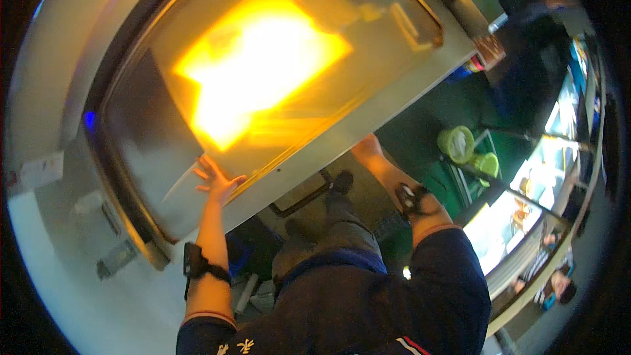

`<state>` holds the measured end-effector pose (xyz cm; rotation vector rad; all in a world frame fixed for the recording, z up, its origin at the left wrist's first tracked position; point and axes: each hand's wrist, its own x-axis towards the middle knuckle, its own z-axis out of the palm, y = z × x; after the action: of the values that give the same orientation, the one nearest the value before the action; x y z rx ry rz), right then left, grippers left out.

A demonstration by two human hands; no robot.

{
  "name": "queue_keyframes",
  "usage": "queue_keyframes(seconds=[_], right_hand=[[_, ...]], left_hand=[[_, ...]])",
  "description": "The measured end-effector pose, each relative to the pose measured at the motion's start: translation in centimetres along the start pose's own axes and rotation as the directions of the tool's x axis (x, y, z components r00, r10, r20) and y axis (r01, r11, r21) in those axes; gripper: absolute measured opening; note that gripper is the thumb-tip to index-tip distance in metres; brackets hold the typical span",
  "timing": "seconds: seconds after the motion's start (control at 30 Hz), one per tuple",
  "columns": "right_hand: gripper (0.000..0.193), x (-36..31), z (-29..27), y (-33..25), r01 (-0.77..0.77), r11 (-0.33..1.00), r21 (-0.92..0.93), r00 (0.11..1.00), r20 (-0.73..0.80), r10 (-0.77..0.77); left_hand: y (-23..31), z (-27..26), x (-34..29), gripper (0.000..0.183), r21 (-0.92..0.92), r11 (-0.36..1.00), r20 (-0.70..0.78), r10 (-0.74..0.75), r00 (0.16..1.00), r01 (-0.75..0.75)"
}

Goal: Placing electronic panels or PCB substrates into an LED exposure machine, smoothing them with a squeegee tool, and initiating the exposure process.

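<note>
My left hand is open at the front left of a large framed machine bed, fingers spread over its surface. Beside those fingers runs the edge of a thin, see-through sheet or pane; which of the two I cannot tell. Glaring yellow-white light fills the middle of the bed. My right hand is at the bed's pale front edge, farther right. Its fingers are mostly hidden and blurred there, so their grip cannot be made out. Dark straps with small devices sit on both my forearms.
Two yellow-green buckets stand to the right, near a metal frame over a green floor. A brightly lit table lies beyond, with a person near its lower end. Another blurred, dark-clothed figure is at the upper right.
</note>
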<state>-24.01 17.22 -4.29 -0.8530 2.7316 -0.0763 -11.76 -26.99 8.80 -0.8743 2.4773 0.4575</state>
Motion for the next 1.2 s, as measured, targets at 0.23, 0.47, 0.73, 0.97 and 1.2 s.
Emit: queue_keyframes(seconds=[0.23,0.47,0.73,0.97,1.2], right_hand=[[0.037,-14.4,-5.2,1.9,-0.572,0.418,0.705,0.810,0.408,0.421],[0.033,-37.1,-5.1,-0.9,-0.271,-0.440,0.856,0.536,0.513,0.670],[0.044,-32.6,-14.7,1.3,-0.328,-0.012,0.944,0.737,0.264,0.622],[0.043,-11.8,-27.6,-9.1,0.099,0.985,0.142,0.976,0.180,-0.124],[0.045,4.3,-21.8,-25.6,0.634,0.757,0.159,0.733,0.189,-0.653]], left_hand=[[2.6,-0.8,-0.1,0.157,0.056,0.998,-0.031,-0.010,0.999,0.012],[3.7,-2.1,-1.7,0.153,0.045,0.999,-0.037,0.020,0.999,-0.018],[2.0,-0.6,-1.2,0.147,-0.105,0.972,-0.069,0.203,0.977,-0.210],[-1.1,-6.4,-11.6,0.133,-0.040,0.751,-0.093,0.654,0.751,-0.659],[-16.2,-6.0,-11.0,0.069,0.203,0.907,-0.002,0.378,0.926,-0.370]])
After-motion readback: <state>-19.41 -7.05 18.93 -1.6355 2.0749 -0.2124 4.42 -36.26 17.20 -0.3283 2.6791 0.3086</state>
